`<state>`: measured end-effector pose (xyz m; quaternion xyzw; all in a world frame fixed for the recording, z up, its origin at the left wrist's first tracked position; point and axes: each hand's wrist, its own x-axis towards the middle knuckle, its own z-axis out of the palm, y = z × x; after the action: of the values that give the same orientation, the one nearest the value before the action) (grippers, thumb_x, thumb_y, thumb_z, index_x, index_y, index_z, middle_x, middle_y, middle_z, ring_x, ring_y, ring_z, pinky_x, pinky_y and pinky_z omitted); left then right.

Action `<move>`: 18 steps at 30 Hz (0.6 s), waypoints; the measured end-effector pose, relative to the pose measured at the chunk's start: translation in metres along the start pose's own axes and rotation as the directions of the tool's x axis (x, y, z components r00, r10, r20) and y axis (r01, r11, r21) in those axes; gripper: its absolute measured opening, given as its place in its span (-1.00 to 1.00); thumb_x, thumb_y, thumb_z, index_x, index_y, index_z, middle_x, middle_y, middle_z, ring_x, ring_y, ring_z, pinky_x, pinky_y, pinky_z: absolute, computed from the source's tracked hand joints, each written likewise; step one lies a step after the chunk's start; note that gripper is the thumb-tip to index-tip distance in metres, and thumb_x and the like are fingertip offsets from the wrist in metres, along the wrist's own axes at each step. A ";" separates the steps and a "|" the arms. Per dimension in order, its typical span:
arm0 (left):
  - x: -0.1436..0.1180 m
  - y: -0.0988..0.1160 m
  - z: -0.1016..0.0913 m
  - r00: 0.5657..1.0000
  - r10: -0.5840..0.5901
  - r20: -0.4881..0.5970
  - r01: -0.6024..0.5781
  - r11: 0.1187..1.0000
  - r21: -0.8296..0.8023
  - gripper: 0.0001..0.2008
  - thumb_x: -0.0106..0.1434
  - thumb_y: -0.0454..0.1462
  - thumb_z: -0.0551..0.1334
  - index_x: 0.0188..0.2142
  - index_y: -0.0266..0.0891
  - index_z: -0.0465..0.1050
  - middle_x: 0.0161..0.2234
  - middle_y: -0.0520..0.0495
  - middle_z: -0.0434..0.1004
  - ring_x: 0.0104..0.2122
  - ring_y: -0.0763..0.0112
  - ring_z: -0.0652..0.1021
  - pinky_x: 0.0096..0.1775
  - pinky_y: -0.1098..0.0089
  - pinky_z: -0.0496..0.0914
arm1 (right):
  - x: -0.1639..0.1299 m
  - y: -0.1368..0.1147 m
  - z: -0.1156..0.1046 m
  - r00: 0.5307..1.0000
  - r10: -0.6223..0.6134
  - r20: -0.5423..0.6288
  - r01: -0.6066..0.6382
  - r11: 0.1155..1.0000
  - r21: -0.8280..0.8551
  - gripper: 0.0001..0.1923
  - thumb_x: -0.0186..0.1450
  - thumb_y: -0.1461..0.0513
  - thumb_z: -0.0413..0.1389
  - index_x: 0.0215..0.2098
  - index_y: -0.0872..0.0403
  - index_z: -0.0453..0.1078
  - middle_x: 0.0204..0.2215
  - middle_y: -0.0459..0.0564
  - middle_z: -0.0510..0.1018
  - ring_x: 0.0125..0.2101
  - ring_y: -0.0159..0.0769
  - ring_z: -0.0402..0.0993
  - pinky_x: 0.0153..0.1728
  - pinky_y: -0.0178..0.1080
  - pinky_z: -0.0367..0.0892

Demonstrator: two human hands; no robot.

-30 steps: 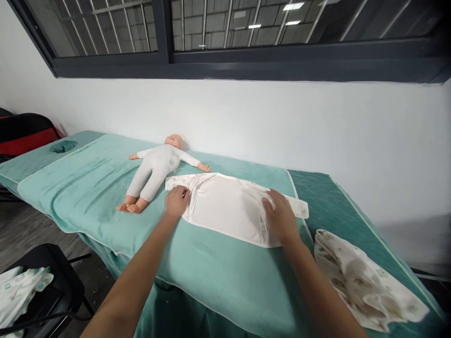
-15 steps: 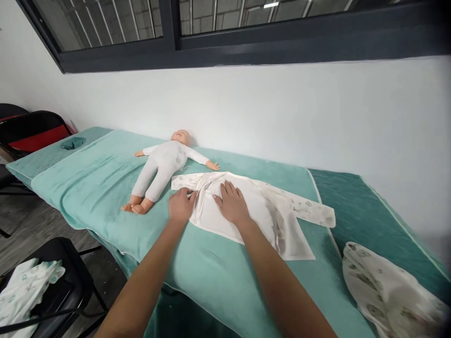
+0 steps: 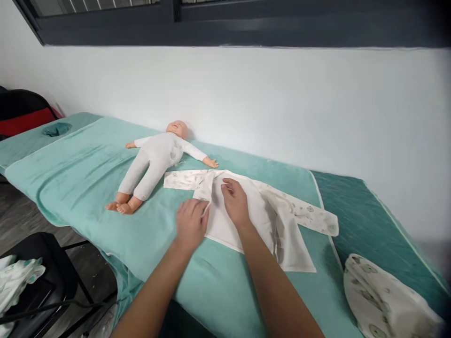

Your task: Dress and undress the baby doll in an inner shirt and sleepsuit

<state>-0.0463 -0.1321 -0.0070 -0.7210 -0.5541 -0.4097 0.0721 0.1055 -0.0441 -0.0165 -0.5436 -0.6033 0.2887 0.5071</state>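
Observation:
A white baby shirt (image 3: 259,206) with small printed figures on its sleeves lies opened out on the green bed cover, sleeves stretched to both sides. My left hand (image 3: 192,220) is closed on the shirt's left front edge, which is lifted between thumb and fingers. My right hand (image 3: 236,202) hovers over the middle of the shirt with loosely bent fingers and nothing visible in them. Left of the shirt a baby doll (image 3: 155,157) in a white bodysuit lies on its back, arms spread, one hand close to the shirt's collar.
A printed cloth bundle (image 3: 384,295) lies at the bed's right front. The green covered bed (image 3: 88,188) runs along a white wall under a dark window frame (image 3: 225,28). At lower left, a black chair (image 3: 52,281) holds folded printed cloth (image 3: 21,277).
My left hand has gone from resting on the shirt to gripping and lifting its left front edge. My right hand has risen from lying flat, its fingers now bent. The view has tilted down.

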 end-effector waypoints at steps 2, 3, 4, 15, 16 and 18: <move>-0.003 0.021 0.004 0.994 0.104 0.045 -0.104 0.995 0.000 -0.83 0.41 -0.29 0.12 -0.09 -0.19 0.47 -0.24 -0.12 0.59 -0.25 0.28 0.53 -0.21 0.26 0.29 | 0.001 -0.003 -0.003 0.997 0.068 -0.022 -0.067 0.996 0.052 -0.64 0.34 0.03 0.04 -0.05 0.05 0.43 -0.01 0.10 0.56 -0.05 -0.15 0.49 0.04 -0.08 0.36; -0.005 0.029 0.005 0.985 0.153 0.080 -0.153 0.988 0.004 -0.82 0.41 -0.31 0.11 -0.08 -0.20 0.46 -0.25 -0.12 0.58 -0.26 0.28 0.52 -0.23 0.26 0.28 | 0.002 -0.003 -0.004 0.995 0.093 -0.019 -0.092 0.994 0.067 -0.64 0.33 0.02 0.05 -0.06 0.05 0.43 -0.02 0.09 0.56 -0.06 -0.16 0.49 0.03 -0.09 0.37; -0.007 0.037 0.007 0.973 0.198 0.117 -0.200 0.980 0.007 -0.81 0.40 -0.33 0.10 -0.07 -0.21 0.46 -0.26 -0.11 0.57 -0.28 0.29 0.51 -0.25 0.26 0.27 | 0.003 -0.003 -0.005 0.993 0.114 -0.009 -0.113 0.991 0.068 -0.64 0.32 0.01 0.05 -0.07 0.05 0.43 -0.02 0.09 0.55 -0.07 -0.16 0.49 0.02 -0.09 0.37; -0.025 0.054 0.003 0.960 0.112 0.258 -0.127 0.991 0.041 -0.76 0.35 -0.31 0.16 0.01 -0.21 0.38 -0.12 -0.14 0.53 -0.15 0.21 0.47 -0.06 0.11 0.30 | -0.001 0.001 -0.002 0.964 -0.110 0.242 0.211 0.873 -0.441 -0.76 0.23 0.14 0.16 -0.15 0.04 0.41 -0.12 0.08 0.43 -0.10 -0.07 0.36 -0.02 -0.05 0.31; -0.026 0.056 0.002 0.964 0.043 0.264 -0.064 0.995 0.072 -0.75 0.34 -0.27 0.19 0.00 -0.21 0.38 -0.09 -0.17 0.51 -0.11 0.16 0.46 -0.03 0.06 0.30 | -0.001 0.001 -0.003 0.969 -0.115 0.219 0.207 0.861 -0.464 -0.82 0.24 0.16 0.13 -0.19 0.03 0.41 -0.15 0.07 0.44 -0.13 -0.09 0.36 -0.06 -0.07 0.31; -0.028 0.060 0.001 0.964 -0.044 0.262 0.015 0.994 0.112 -0.75 0.30 -0.26 0.22 -0.02 -0.21 0.38 -0.06 -0.19 0.50 -0.07 0.10 0.45 -0.02 0.01 0.29 | -0.001 0.002 -0.005 0.981 -0.098 0.168 0.169 0.859 -0.484 -0.90 0.26 0.21 0.07 -0.26 0.02 0.38 -0.21 0.04 0.47 -0.19 -0.13 0.37 -0.14 -0.12 0.30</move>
<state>0.0037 -0.1748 -0.0055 -0.7558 -0.5910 -0.2802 0.0308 0.1105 -0.0452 -0.0169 -0.5910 -0.7270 0.1250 0.3264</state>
